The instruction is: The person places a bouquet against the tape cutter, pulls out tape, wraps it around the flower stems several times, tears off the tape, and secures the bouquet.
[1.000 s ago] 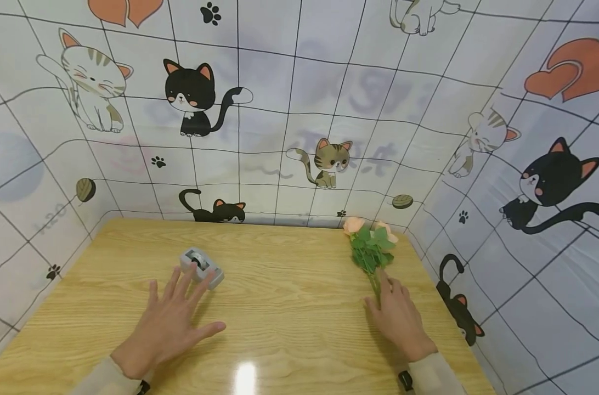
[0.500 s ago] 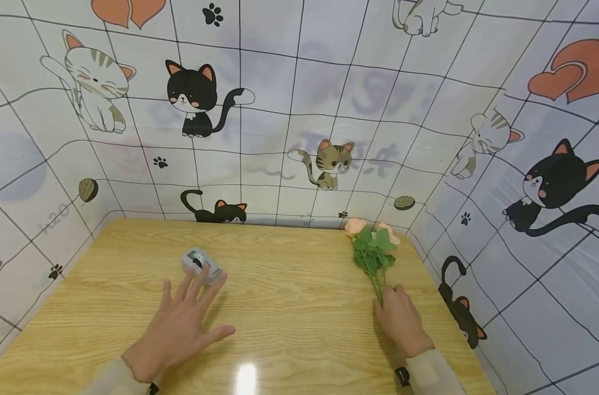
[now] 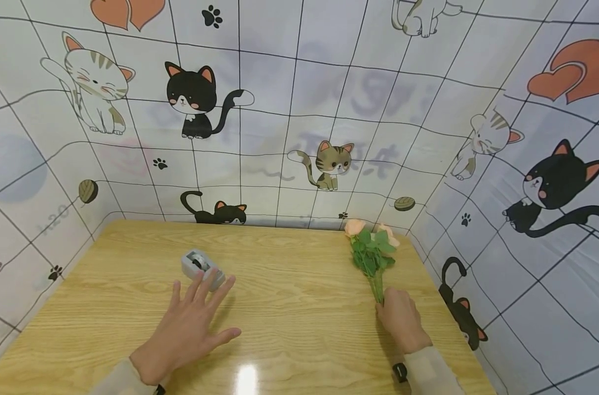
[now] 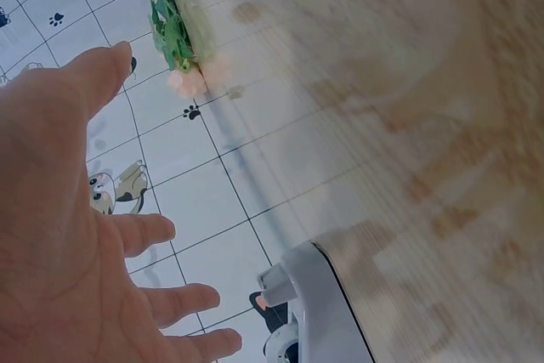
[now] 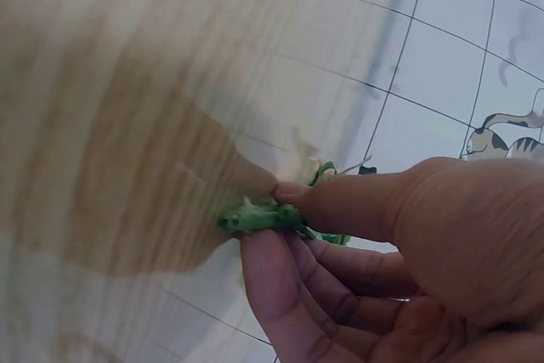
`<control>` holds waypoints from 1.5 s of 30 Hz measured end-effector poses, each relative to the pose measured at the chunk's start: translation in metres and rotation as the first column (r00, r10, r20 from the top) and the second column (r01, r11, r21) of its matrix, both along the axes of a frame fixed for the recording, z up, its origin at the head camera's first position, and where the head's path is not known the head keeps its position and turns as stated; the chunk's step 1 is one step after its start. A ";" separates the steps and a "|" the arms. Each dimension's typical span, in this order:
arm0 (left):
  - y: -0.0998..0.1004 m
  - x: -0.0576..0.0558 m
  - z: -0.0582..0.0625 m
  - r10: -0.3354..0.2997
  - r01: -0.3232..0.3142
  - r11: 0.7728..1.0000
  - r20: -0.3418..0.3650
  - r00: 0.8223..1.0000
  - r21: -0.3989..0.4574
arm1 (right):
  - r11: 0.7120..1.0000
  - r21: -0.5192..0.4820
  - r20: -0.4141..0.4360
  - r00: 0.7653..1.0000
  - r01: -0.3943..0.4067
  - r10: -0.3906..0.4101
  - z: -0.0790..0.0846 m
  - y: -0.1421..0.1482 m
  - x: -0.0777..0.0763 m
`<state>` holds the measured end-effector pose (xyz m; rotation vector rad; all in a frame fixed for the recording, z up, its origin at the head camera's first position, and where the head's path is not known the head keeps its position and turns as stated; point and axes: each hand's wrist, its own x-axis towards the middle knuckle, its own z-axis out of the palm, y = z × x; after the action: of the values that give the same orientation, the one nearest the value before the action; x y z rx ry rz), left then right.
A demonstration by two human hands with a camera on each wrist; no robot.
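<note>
A bunch of artificial-looking roses (image 3: 372,255), with peach blooms and green leaves, points toward the back right of the table. My right hand (image 3: 402,319) grips its green stems (image 5: 255,217) near their lower ends, thumb on one side and fingers curled on the other. In the right wrist view the cut stem ends stick out between thumb and fingers. My left hand (image 3: 188,329) is spread with straight fingers and holds nothing. Just beyond its fingertips lies a grey tape dispenser (image 3: 197,262), partly covered by them in the head view. The left wrist view shows the dispenser (image 4: 327,312) beyond the fingers.
Both hands are over a light wooden table (image 3: 289,307) with a glossy glare spot near its front. A white grid-patterned curtain (image 3: 280,82) printed with cartoon cats closes off the back and both sides. The right side of it runs close by the roses.
My right hand has drawn back along the stems and its fingers have closed round them. The left hand has shifted slightly right and toward me, still spread. The dispenser stays put.
</note>
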<state>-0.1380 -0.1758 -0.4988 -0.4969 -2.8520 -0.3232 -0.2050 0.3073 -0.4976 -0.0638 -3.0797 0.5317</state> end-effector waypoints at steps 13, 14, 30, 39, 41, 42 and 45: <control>0.011 0.000 0.003 -0.034 0.034 0.999 -0.037 0.999 0.001 | 0.994 -0.105 -0.004 1.000 -0.030 0.030 -0.003 0.003 -0.001; 0.012 0.000 0.004 -0.037 0.037 0.999 -0.040 0.999 0.000 | 0.994 -0.108 -0.004 1.000 -0.026 0.026 -0.002 0.002 0.000; 0.029 -0.004 0.008 -0.065 0.065 0.998 -0.009 0.998 0.020 | 0.984 -0.165 -0.022 0.998 -0.065 0.062 0.019 -0.031 0.010; 0.042 -0.005 0.010 -0.087 0.086 0.996 0.019 0.996 0.036 | 0.972 -0.190 -0.091 0.988 -0.137 0.121 0.022 -0.057 0.015; 0.045 -0.006 0.010 -0.094 0.093 0.995 0.022 0.995 0.039 | 0.968 -0.198 -0.100 0.985 -0.156 0.138 0.023 -0.063 0.016; 0.047 -0.006 0.010 -0.096 0.095 0.995 0.023 0.995 0.041 | 0.966 -0.202 -0.102 0.984 -0.163 0.145 0.022 -0.065 0.016; 0.050 -0.006 0.009 -0.104 0.103 0.994 0.034 0.994 0.045 | 0.962 -0.213 -0.095 0.983 -0.173 0.156 0.023 -0.073 0.017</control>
<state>-0.1444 -0.1256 -0.4894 -0.6384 -2.8530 -0.4148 -0.1878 0.2341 -0.4749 0.2085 -2.9526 0.8604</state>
